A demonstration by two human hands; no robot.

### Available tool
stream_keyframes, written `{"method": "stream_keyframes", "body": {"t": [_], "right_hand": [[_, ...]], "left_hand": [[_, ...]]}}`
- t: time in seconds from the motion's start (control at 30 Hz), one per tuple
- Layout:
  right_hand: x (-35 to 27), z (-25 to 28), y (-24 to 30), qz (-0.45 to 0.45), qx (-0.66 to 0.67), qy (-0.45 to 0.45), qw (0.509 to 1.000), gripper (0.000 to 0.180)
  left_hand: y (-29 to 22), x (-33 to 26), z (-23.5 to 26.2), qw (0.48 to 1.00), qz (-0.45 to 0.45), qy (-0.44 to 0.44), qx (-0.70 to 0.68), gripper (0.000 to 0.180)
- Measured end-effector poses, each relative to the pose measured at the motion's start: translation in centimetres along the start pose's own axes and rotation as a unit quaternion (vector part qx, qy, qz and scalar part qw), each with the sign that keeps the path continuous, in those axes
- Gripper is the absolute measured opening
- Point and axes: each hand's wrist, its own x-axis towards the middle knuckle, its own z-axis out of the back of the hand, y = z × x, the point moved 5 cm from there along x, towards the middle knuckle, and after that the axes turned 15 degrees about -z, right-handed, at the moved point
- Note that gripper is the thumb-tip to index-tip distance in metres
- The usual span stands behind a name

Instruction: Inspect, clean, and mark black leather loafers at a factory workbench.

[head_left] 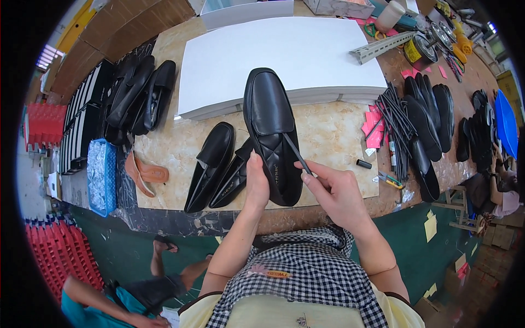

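Observation:
A black leather loafer (267, 109) is held up over the table, its toe away from me and its opening facing up. My left hand (257, 183) grips it along the left side near the heel, the thumb on the rim. In my right hand (338, 194) a thin dark rod (292, 146) is pinched between thumb and fingers. Its far end goes into the shoe's opening under the vamp, where the tip is hidden. Two more black loafers, one at the left (212, 153) and one partly behind the held shoe (234, 186), lie on the table.
Beyond the shoe lies a thick stack of white sheets (279, 52). To the right are a pile of dark rods (395, 117), black insoles (424, 126) and a box cutter (391, 180). Leftward sit black shoes (134, 93), a brown sandal (147, 174) and a blue basket (112, 180). Other people are nearby.

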Motion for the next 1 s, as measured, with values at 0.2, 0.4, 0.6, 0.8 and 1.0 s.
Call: {"method": "stream_keyframes", "body": {"t": [0.2,0.4,0.6,0.8,1.0], "right_hand": [[-0.2,0.1,-0.6,-0.017,0.024,0.023,0.999,0.030],[0.5,-0.2,1.0,0.048,0.014,-0.036,0.998,0.029],[-1.1,0.2,0.5,0.016,-0.014,0.038,0.999,0.029],[0.2,0.0,0.3,-0.004,0.031,0.012,0.999,0.028],[-0.3,0.4,1.0,0.010,-0.004,0.012,1.000,0.027]], "left_hand": [[-0.7,-0.1,-0.6,1.000,-0.029,-0.003,-0.008,0.062],[0.2,-2.0,-1.8,0.998,-0.021,0.035,0.042,0.080],[-0.7,-1.4,-1.1,0.994,0.020,0.001,-0.104,0.068],[-1.4,-2.0,-2.5,0.998,0.026,-0.055,-0.006,0.083],[-1.2,-2.2,-2.2,0.995,0.063,-0.043,-0.056,0.071]]}}
